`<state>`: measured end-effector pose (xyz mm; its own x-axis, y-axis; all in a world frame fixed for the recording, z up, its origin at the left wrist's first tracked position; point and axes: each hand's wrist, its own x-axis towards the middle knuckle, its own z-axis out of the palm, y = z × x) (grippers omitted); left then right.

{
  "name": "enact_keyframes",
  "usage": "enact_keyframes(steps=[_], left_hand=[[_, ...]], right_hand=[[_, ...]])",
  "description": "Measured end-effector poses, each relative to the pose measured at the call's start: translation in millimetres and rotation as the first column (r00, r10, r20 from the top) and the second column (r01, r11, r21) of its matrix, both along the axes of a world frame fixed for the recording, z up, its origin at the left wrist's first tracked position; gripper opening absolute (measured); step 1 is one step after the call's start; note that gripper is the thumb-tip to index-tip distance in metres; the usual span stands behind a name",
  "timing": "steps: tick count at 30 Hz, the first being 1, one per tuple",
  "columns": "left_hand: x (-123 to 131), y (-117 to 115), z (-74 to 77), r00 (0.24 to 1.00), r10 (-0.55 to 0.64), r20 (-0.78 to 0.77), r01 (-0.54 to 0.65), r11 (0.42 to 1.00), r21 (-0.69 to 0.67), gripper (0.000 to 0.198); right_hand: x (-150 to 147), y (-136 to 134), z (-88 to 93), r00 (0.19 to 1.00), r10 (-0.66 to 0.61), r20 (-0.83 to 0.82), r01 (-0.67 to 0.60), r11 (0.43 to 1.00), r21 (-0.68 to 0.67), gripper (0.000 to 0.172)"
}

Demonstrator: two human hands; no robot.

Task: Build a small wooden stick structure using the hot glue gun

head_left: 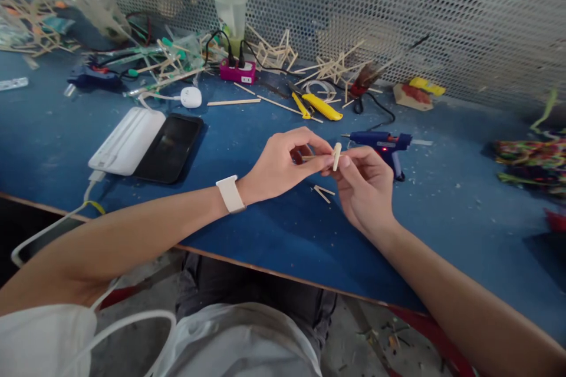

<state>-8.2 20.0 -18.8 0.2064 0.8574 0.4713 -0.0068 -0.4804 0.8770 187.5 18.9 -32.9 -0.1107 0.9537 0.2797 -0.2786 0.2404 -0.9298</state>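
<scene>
Above the blue table (247,230), both hands meet at a small pale wooden stick piece (336,156). My left hand (283,162), with a white watch on its wrist, pinches a thin stick (315,158) that lies flat and points right. My right hand (365,188) pinches the short upright piece at the thin stick's end. Two loose thin sticks (323,192) lie on the table just below the hands. A blue glue gun (382,144) with a red light stands right behind my right hand.
A black phone (170,147) and a white power bank (126,140) lie at the left. A yellow cutter (322,107), a pink power strip (239,70), a plastic cup (230,9) and stick constructions sit at the back, before a perforated metal wall. Coloured material (533,159) lies at the right.
</scene>
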Motion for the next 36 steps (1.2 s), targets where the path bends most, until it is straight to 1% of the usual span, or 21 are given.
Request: enact_keyframes(steps=[4, 9, 13, 20, 22, 25, 29, 36], left_hand=[[0.8, -1.7, 0.7, 1.000, -0.012, 0.027, 0.012, 1.000, -0.016, 0.014], [0.9, -3.0, 1.4, 0.998, -0.036, 0.042, 0.036, 0.999, 0.007, 0.011], [0.0, -3.4, 1.3, 0.998, -0.044, 0.047, 0.043, 0.999, 0.015, 0.013], [-1.2, -5.5, 2.5, 0.999, -0.052, -0.010, 0.052, 0.998, 0.034, 0.010], [-0.8, -5.8, 3.2, 0.998, -0.056, 0.009, 0.056, 0.998, 0.029, 0.012], [0.1, -5.6, 3.9, 0.997, -0.057, 0.045, 0.057, 0.998, 0.012, 0.022], [0.5, -5.3, 4.9, 0.997, -0.054, 0.047, 0.053, 0.998, 0.034, 0.028], [-0.7, -6.2, 3.9, 0.998, -0.054, 0.029, 0.053, 0.998, 0.021, 0.030]], right_hand=[[0.2, -0.4, -0.1, 1.000, -0.006, 0.007, 0.006, 1.000, -0.001, 0.027], [1.8, -0.8, -2.9, 0.997, -0.035, 0.073, 0.032, 0.999, 0.036, 0.029], [2.5, -1.0, -4.6, 0.997, -0.026, 0.071, 0.024, 0.999, 0.035, 0.024], [2.7, -2.2, -6.6, 0.996, -0.025, 0.090, 0.022, 0.999, 0.040, 0.026], [3.0, -2.3, -6.8, 0.996, -0.022, 0.091, 0.018, 0.999, 0.047, 0.024], [3.4, -2.1, -6.9, 0.997, -0.007, 0.076, 0.003, 0.999, 0.054, 0.022], [3.4, -1.8, -6.8, 0.998, 0.021, 0.064, -0.025, 0.998, 0.065, 0.021], [1.2, -2.4, -4.4, 0.997, -0.037, 0.061, 0.034, 0.998, 0.057, 0.026]])
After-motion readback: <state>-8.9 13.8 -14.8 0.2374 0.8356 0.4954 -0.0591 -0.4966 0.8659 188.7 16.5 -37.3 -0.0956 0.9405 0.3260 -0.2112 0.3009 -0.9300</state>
